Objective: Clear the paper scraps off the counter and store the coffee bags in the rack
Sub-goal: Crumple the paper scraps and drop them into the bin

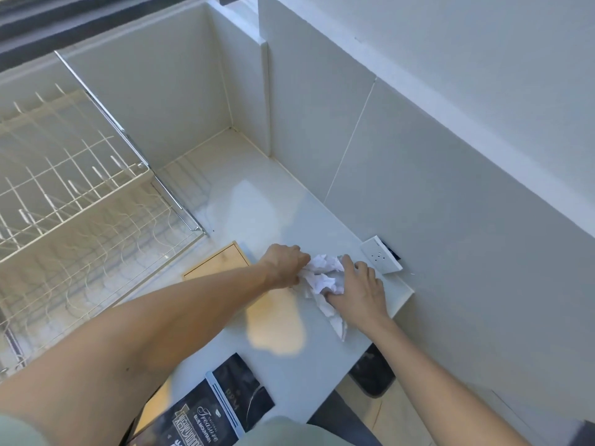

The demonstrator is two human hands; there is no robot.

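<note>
White paper scraps [322, 275] (crumpled) gripped between left hand [285, 263] and right hand [360, 292], fingers curled.

**Room: pale tiled corner, daylight**

Walls [450, 140] are large pale grey tiles with thin grout lines; a tiled pillar [264, 91] juts out at the back corner. White socket plate [381, 254] sits low on the right wall. Dark window frame [64, 24] runs top left. Table [257, 201] top is glossy white and reflective. Beige floor [399, 410] at lower right.

Bare forearms and hands, no rings or watch; pale sage-green garment [19, 429] at the bottom edge.
</note>
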